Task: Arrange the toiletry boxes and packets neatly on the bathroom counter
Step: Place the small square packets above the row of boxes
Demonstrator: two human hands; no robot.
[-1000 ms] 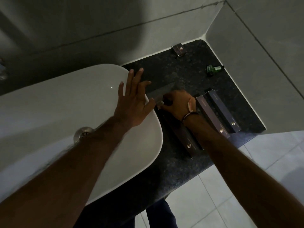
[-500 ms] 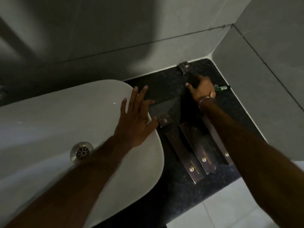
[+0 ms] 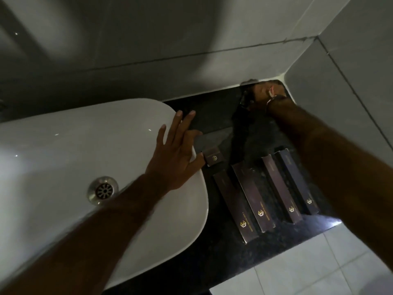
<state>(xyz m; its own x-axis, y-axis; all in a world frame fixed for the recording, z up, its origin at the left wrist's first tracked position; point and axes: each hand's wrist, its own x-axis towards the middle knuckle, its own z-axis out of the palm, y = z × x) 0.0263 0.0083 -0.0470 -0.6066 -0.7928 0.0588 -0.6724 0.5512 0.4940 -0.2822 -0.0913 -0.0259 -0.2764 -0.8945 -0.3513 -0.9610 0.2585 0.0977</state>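
Note:
Several long dark boxes with gold logos lie side by side on the black counter [image 3: 214,258]: the leftmost box [image 3: 234,207], one beside it [image 3: 253,196], another [image 3: 280,188] and the rightmost [image 3: 297,179]. A small dark box [image 3: 213,159] sits just behind them, next to a flat grey packet [image 3: 214,136]. My left hand [image 3: 176,154] rests flat on the sink rim, fingers apart, thumb beside the small box. My right hand [image 3: 263,92] is blurred in the back corner, against a small box [image 3: 245,83]; its grip is unclear.
A white basin [image 3: 63,167] with a metal drain [image 3: 103,189] fills the left. Grey tiled walls [image 3: 340,81] close the counter at the back and right. My right forearm crosses above the right-hand boxes. Pale floor tiles [image 3: 308,262] show below the counter edge.
My right hand has moved from the small box by the sink to the back corner of the counter. The view has shifted downward. My left hand stays on the rim.

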